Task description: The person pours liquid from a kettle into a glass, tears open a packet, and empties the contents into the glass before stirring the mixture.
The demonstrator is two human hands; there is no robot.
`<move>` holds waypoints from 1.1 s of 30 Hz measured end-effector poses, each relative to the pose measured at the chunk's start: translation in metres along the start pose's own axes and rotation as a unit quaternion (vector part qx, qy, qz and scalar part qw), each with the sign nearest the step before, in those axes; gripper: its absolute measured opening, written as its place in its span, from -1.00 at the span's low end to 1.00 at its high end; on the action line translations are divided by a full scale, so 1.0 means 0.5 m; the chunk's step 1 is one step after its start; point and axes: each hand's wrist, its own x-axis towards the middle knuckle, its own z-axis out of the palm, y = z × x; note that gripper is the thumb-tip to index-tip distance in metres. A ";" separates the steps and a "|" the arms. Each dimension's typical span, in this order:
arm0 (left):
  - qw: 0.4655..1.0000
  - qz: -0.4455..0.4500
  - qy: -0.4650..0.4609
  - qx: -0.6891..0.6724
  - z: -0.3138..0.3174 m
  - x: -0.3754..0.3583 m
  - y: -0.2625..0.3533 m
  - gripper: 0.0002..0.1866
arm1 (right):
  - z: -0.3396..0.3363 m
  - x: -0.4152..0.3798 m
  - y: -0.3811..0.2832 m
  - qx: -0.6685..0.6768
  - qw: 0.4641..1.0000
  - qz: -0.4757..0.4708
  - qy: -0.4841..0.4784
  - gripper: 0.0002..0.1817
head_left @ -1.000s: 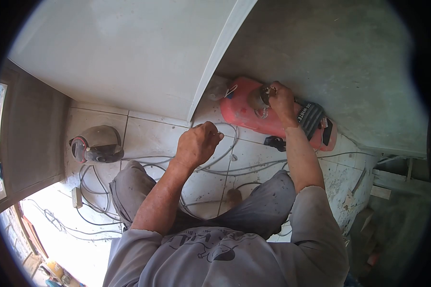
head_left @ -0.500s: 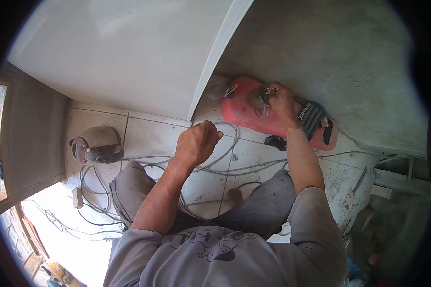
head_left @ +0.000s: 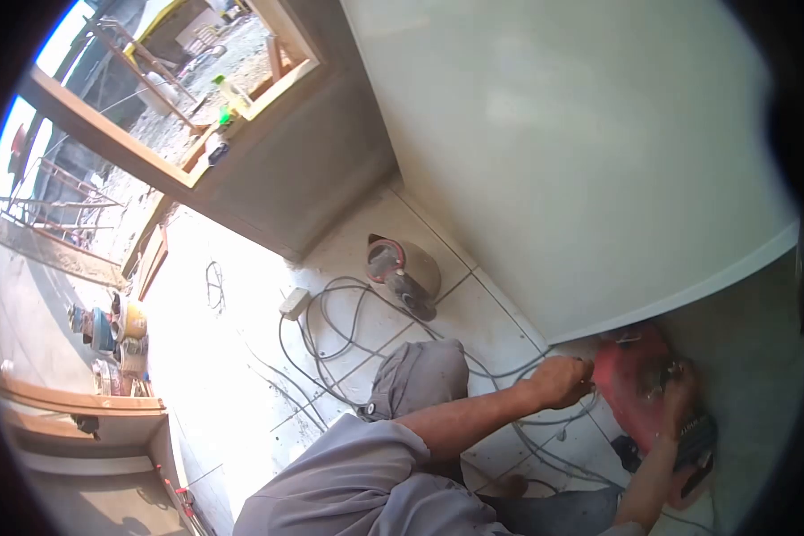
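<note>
My left hand (head_left: 562,381) is closed, fingers curled, near the left edge of a red case (head_left: 629,375) on the tiled floor. Whether anything small is inside that fist cannot be made out. Over the red case, my right hand (head_left: 680,393) is closed around something dark and small that is too blurred to name. A dark strap with white lettering (head_left: 695,439) lies across the case by my right wrist.
A grey helmet-like mask (head_left: 406,277) rests on the tiles beside looped cables and a white socket block (head_left: 295,304). A large pale panel (head_left: 580,161) rises above the case. Rolls of tape (head_left: 129,330) and a wooden window frame (head_left: 116,129) are at the left.
The view has swung to the left, so the window and tape rolls now show and the red case sits at the lower right. Both hands remain closed near the case.
</note>
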 end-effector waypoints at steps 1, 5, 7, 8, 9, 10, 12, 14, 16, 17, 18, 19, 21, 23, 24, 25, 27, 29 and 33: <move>1.000 -0.005 -0.016 0.001 -0.014 -0.003 0.005 -0.68 | -0.016 0.001 0.006 -0.003 0.999 -0.047 -0.013 -0.86; 1.000 -0.016 -0.020 0.012 -0.016 0.003 0.010 -0.69 | -0.019 -0.019 0.054 -0.116 0.991 -0.068 0.021 -0.80; 1.000 -0.021 -0.008 -0.005 -0.025 -0.006 0.018 -0.68 | -0.023 -0.016 0.040 -0.109 0.991 -0.075 0.023 -0.79; 1.000 -0.020 -0.007 -0.001 -0.025 -0.008 0.019 -0.68 | -0.023 -0.016 0.031 -0.104 0.991 -0.079 0.023 -0.79; 1.000 -0.013 -0.002 -0.005 -0.023 -0.010 0.020 -0.68 | -0.024 -0.014 0.016 -0.099 0.991 -0.084 0.023 -0.79; 1.000 -0.005 0.005 -0.008 -0.022 -0.010 0.021 -0.68 | -0.025 -0.010 0.000 -0.094 0.991 -0.090 0.024 -0.78; 1.000 -0.004 0.006 -0.012 -0.019 -0.014 0.024 -0.69 | -0.023 0.000 -0.038 -0.081 0.991 -0.103 0.026 -0.77; 1.000 -0.003 0.010 -0.012 -0.029 -0.011 0.023 -0.70 | -0.016 0.016 -0.083 -0.065 0.990 -0.118 0.031 -0.77; 0.999 -0.023 0.005 -0.023 -0.029 -0.016 0.024 -0.71 | -0.018 0.018 -0.120 -0.055 0.990 -0.129 0.025 -0.76; 0.999 -0.024 0.002 -0.026 -0.024 -0.017 0.022 -0.71 | -0.024 0.011 -0.131 -0.055 0.990 -0.132 0.018 -0.75; 1.000 -0.019 -0.006 -0.008 -0.023 -0.015 0.020 -0.72 | -0.032 0.005 -0.137 -0.056 0.989 -0.133 0.012 -0.75; 1.000 -0.013 -0.014 0.008 -0.024 -0.012 0.020 -0.72 | -0.044 -0.001 -0.141 -0.058 0.989 -0.134 0.006 -0.75; 1.000 -0.010 -0.008 0.004 -0.040 -0.016 0.025 -0.71 | -0.079 -0.020 -0.137 -0.071 0.989 -0.131 -0.006 -0.74; 0.999 -0.004 -0.025 0.026 -0.015 -0.008 0.018 -0.68 | -0.042 -0.029 0.013 -0.186 0.980 -0.070 -0.026 -0.69; 1.000 -0.014 -0.010 0.015 -0.001 -0.007 0.010 -0.67 | -0.045 -0.027 -0.006 -0.161 0.983 -0.061 -0.059 -0.71; 0.999 -0.028 -0.022 0.009 -0.012 -0.009 0.019 -0.68 | -0.024 -0.026 0.025 -0.162 0.980 -0.110 -0.022 -0.77; 1.000 0.021 0.013 0.017 0.009 -0.004 0.001 -0.67 | -0.032 -0.023 -0.035 -0.246 0.966 0.022 -0.076 -0.69; 0.999 -0.021 -0.026 0.043 -0.014 -0.007 0.032 -0.68 | -0.057 -0.010 -0.078 -0.151 0.982 0.022 -0.107 -0.70; 0.999 -0.017 -0.031 0.018 -0.016 -0.008 0.031 -0.72 | -0.050 -0.011 -0.030 -0.068 0.998 0.001 0.007 -0.81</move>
